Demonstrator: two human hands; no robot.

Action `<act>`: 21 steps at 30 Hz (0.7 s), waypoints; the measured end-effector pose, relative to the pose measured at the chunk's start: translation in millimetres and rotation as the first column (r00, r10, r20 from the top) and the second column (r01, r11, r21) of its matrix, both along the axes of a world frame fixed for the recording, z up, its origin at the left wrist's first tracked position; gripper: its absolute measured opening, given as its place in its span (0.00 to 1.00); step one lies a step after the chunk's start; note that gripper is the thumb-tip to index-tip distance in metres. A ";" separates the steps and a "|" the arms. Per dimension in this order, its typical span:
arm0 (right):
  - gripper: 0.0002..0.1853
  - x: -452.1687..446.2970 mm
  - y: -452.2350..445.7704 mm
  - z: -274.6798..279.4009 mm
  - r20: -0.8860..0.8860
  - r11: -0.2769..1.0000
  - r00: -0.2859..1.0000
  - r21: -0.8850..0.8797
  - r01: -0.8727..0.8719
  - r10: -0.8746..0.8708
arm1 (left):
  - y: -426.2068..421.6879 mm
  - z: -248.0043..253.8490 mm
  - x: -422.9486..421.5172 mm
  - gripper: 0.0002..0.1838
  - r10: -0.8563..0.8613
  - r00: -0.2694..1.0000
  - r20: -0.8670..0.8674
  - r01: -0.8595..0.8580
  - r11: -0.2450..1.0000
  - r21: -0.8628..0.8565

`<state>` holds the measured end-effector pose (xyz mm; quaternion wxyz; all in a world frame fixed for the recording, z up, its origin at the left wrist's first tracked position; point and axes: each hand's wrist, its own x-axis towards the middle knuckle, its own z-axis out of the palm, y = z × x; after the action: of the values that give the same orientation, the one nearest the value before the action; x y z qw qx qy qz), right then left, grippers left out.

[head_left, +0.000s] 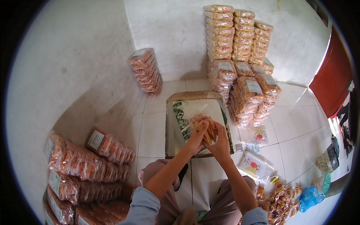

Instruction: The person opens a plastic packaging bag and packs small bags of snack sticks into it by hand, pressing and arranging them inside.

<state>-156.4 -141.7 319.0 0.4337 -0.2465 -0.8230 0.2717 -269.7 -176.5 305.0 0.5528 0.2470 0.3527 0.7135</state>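
Observation:
Both hands hold one clear plastic bag of brown stick-shaped snacks [210,131] above a low board or table [204,106] with a green and white pattern. My left hand [198,137] is closed round the bag's left side. My right hand [220,141] wraps its right side, the fingers curled over the top. Part of the snacks shows between the hands; the bag's lower end is hidden by them.
Packed snack bags are stacked against the back wall [245,86], near the corner [146,72] and at the lower left [86,161]. Flat printed bags [255,165], loose snacks [281,200] and a blue plastic bag [310,198] lie on the right.

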 end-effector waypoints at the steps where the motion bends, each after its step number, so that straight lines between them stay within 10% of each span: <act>1: 0.39 -0.5 -0.2 -2.8 0.003 1.000 1.000 -0.002 -0.001 0.001 | -1.7 -1.3 0.6 0.20 0.001 1.000 0.003 -0.001 1.000 -0.002; 21: 0.40 1.2 5.5 -16.0 -0.072 0.992 0.994 0.093 0.090 -0.084 | 2.0 -3.4 11.3 0.32 -0.017 0.997 -0.071 0.032 0.976 0.215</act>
<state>-155.2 -136.1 303.0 0.4842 -0.2518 -0.8083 0.2209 -258.4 -174.5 301.5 0.5191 0.3343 0.2887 0.7317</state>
